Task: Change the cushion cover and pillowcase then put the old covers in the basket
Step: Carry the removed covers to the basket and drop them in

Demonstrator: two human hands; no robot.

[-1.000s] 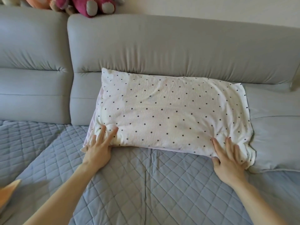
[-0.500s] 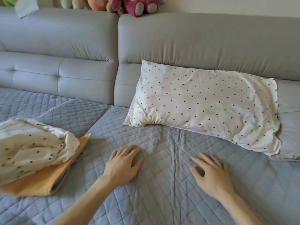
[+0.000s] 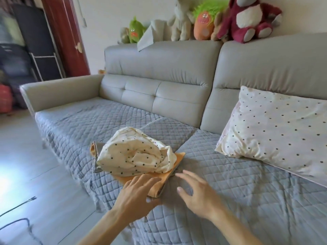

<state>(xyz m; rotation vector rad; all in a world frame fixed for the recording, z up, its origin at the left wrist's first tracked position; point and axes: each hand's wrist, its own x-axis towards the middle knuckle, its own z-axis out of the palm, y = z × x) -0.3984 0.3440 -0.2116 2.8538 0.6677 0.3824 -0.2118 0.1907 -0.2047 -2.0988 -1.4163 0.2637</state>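
A crumpled cream pillowcase with dark dots (image 3: 136, 153) lies bunched on a flat orange cushion cover (image 3: 159, 181) near the front edge of the sofa seat. My left hand (image 3: 137, 193) rests on the orange cover's near corner, fingers straight and thumb at its edge. My right hand (image 3: 198, 193) hovers just right of that cover over the quilt, fingers spread and holding nothing. At the right, a pillow in a white dotted case (image 3: 276, 128) leans against the sofa back. No basket is in view.
The grey sofa (image 3: 159, 71) carries a blue-grey quilted throw (image 3: 230, 183). Plush toys (image 3: 247, 16) line the top of the backrest. Grey floor (image 3: 35, 174) with a black cable lies to the left, and a red door and dark rack stand beyond.
Both hands left the dotted pillow and came across the quilt to the pile of covers. The view swung left, and my left hand now rests on the orange cover.
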